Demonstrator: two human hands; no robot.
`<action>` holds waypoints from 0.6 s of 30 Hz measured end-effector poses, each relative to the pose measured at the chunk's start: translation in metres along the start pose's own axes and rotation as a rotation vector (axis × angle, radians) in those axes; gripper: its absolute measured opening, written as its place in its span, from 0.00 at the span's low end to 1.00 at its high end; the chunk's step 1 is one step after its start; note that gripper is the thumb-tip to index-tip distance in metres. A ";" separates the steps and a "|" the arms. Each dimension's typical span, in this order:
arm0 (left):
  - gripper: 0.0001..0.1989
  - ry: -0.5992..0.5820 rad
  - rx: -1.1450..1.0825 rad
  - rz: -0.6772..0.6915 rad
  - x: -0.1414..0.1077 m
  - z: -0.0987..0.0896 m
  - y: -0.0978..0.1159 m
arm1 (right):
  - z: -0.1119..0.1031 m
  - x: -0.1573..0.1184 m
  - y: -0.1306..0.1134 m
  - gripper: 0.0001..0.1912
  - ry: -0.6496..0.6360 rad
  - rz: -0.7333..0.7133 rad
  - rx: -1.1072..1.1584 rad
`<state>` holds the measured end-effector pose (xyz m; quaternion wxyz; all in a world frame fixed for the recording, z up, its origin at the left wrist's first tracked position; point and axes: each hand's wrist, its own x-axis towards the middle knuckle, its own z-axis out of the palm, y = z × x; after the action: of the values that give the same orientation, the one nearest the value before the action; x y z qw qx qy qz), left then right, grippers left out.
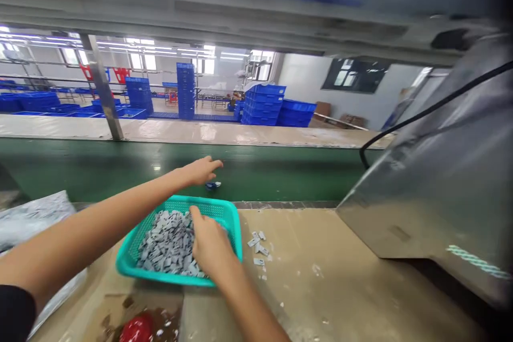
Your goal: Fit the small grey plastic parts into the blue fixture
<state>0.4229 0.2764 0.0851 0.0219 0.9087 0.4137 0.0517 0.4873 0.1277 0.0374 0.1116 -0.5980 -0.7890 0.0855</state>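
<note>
My left hand (203,170) reaches out over the green conveyor belt (280,173), fingers apart and nothing visible in them. Just below it on the belt lies a small dark blue and white part (212,185), apart from the hand. Inside the teal plastic basket (236,224), my right hand (210,240) is at the right side of a heap of small grey plastic pieces (170,243). Its fingers are curled and mostly hidden from view, so what they hold cannot be made out.
Several loose grey pieces (258,246) lie right of the basket on the tan worktop (320,278). A metal housing (433,181) with a black cable stands at right. Plastic bags (36,219) lie at left, a red object (138,327) in front. A shelf (200,21) hangs overhead.
</note>
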 end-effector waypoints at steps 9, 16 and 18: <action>0.16 -0.158 0.024 -0.143 0.029 0.067 -0.013 | 0.008 -0.006 0.006 0.15 0.130 -0.015 0.208; 0.03 -0.045 -0.137 -0.254 -0.023 0.035 -0.046 | 0.022 0.007 0.016 0.16 0.217 -0.043 0.739; 0.07 0.064 -0.232 -0.242 -0.039 0.010 -0.050 | 0.023 0.015 0.016 0.13 0.173 0.061 0.960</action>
<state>0.3610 0.2793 0.0684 0.1194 0.8415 0.5119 0.1251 0.4914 0.1459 0.0118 0.4375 -0.5067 -0.6305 0.3929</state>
